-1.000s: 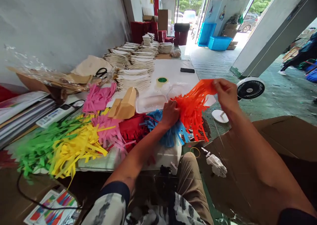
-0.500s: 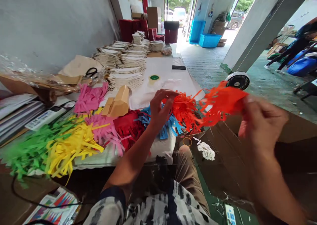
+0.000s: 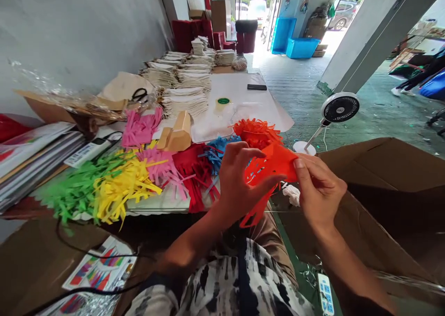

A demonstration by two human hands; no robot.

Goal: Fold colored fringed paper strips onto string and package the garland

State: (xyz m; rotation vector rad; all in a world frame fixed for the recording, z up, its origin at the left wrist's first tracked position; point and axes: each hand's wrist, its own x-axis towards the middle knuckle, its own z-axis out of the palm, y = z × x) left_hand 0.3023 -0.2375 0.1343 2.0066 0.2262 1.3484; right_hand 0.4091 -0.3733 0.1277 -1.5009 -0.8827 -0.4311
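My right hand (image 3: 320,188) pinches the plain, uncut end of an orange fringed paper tassel (image 3: 276,163) between thumb and fingers. Its cut strips hang down to the left, over my knee. My left hand (image 3: 238,179) curves in a wide C beside the strips, thumb and fingers apart. Behind the hands lies a pile of orange fringe (image 3: 259,128) at the table edge. Further left are fringe bundles in blue (image 3: 217,151), dark red (image 3: 193,167), pink (image 3: 162,165), yellow (image 3: 125,186) and green (image 3: 83,183).
Folded tan paper (image 3: 177,132), a tape roll (image 3: 223,101), a black phone (image 3: 257,87), scissors (image 3: 139,94) and stacked off-white bundles (image 3: 186,102) lie on the table. A fan (image 3: 340,107) stands right, behind an open cardboard box (image 3: 389,163). A power strip (image 3: 325,293) lies below.
My right hand has brought the orange tassel left and inward, away from the pile, close to my left hand. My left hand has dropped lower and its fingers have spread. The view has shifted slightly.
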